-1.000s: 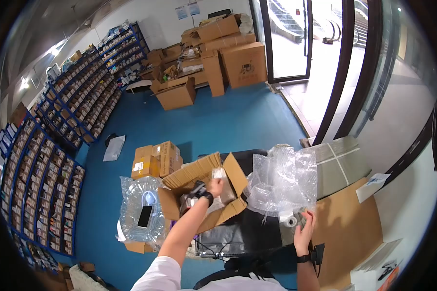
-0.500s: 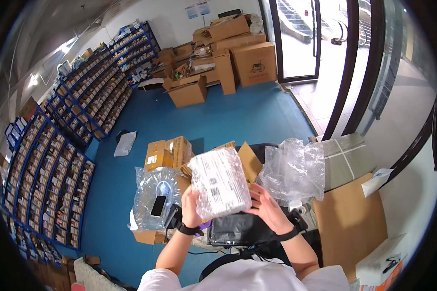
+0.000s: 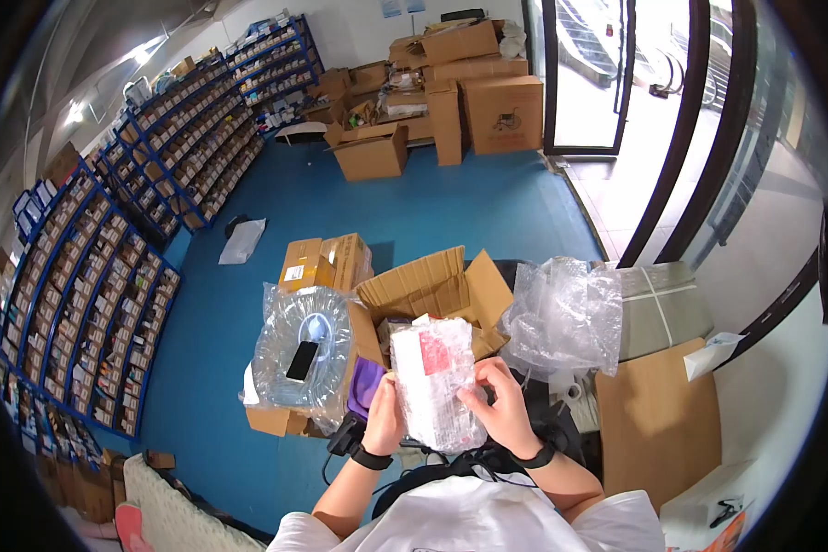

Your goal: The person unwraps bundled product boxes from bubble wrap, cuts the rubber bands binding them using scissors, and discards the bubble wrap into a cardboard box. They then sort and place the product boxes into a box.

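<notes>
A bubble-wrapped package (image 3: 435, 391), white with a red patch near its far end, is held in front of my body. My left hand (image 3: 385, 420) grips its left edge, fingers partly hidden. On the other side, my right hand (image 3: 506, 405) is closed with bent fingers at the wrap's right edge. Just beyond the package stands an open cardboard box (image 3: 423, 283) with its flaps up; some contents show inside, partly hidden. A purple item (image 3: 366, 385) lies by the box's left side, close to my left hand.
Left of the box, a clear plastic-wrapped item (image 3: 281, 377) has a phone (image 3: 302, 361) lying on it. Closed cartons (image 3: 320, 263) stand behind. To the right are crumpled clear plastic (image 3: 566, 313) and a cardboard sheet (image 3: 662, 423). Blue shelves (image 3: 83, 294) line the left.
The package has been turned so a narrower face with a red patch shows, and it is nearer my body. My right fingers, spread before, are now bent in. More of the open box shows.
</notes>
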The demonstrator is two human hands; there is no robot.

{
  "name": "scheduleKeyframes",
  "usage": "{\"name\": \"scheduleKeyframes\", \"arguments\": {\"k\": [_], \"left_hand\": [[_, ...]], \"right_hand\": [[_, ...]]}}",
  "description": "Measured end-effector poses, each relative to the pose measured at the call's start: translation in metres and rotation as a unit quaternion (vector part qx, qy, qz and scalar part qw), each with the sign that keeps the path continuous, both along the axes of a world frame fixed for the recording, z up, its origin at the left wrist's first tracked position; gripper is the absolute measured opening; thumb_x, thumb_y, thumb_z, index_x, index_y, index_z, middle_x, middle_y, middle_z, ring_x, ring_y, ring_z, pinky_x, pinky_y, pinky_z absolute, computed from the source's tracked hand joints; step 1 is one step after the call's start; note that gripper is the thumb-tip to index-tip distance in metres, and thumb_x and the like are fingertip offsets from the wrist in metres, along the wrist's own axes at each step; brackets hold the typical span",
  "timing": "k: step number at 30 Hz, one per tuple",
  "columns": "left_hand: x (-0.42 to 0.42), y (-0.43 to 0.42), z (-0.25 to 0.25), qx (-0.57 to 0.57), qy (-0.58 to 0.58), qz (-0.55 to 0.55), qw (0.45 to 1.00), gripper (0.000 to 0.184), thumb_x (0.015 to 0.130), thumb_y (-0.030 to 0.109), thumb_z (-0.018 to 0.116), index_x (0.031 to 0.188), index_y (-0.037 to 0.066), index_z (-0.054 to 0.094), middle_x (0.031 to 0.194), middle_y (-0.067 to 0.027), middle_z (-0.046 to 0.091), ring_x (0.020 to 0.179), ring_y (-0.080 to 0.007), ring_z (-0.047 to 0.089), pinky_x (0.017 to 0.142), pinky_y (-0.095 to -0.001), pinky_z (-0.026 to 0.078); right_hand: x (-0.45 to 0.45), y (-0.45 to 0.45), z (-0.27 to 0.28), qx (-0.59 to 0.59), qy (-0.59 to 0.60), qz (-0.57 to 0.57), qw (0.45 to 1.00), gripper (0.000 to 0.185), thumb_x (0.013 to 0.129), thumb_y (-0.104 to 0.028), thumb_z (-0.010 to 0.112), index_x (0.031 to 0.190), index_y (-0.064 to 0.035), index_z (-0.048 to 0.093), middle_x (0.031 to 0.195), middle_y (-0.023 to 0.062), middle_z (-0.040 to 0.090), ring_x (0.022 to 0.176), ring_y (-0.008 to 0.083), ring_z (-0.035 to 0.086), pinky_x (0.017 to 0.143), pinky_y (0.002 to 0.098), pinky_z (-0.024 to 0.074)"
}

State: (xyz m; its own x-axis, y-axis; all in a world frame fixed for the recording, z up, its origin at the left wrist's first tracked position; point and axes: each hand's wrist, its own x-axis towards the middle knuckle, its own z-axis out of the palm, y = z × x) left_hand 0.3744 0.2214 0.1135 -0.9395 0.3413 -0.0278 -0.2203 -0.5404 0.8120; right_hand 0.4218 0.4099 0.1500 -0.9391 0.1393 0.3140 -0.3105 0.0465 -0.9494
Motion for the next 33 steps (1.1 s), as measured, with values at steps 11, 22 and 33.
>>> {"name": "scheduleKeyframes", "arguments": {"k": [11,22,33], "left_hand": [[0.035,0.023,-0.019,0.025,0.011,0.007,1.0,0.054,0.089,0.032,0.057,0.131,0.006,0.036,0.127,-0.0074,0.048,0.114,-0.0197,0.049,0.097,-0.036,0.039],[0.066,0.035,-0.053,0.087,-0.041,0.022,0.995,0.049,0.092,0.031,0.05,0.132,0.006,0.036,0.126,-0.0079,0.048,0.115,-0.0211,0.048,0.097,-0.0373,0.039],[0.085,0.024,0.031,-0.403,0.266,0.186,0.855,0.038,0.075,0.006,0.066,0.112,0.002,0.054,0.119,-0.0138,0.052,0.112,-0.0227,0.049,0.095,-0.0325,0.037]], "right_hand": [[0.032,-0.008,0.024,0.237,0.217,-0.01,0.947,0.014,0.07,-0.01,0.072,0.079,-0.0095,0.061,0.085,0.0029,0.062,0.083,0.0229,0.058,0.08,0.0383,0.0432],[0.057,0.012,0.01,0.126,0.058,-0.021,0.99,0.014,0.074,-0.001,0.067,0.085,-0.0036,0.058,0.081,0.0079,0.059,0.071,0.0247,0.059,0.064,0.0324,0.0479],[0.076,0.024,-0.011,0.426,0.304,0.012,0.852,0.021,0.069,-0.009,0.064,0.089,-0.0125,0.062,0.09,-0.0021,0.053,0.072,0.0124,0.056,0.062,0.0246,0.0473]]}}
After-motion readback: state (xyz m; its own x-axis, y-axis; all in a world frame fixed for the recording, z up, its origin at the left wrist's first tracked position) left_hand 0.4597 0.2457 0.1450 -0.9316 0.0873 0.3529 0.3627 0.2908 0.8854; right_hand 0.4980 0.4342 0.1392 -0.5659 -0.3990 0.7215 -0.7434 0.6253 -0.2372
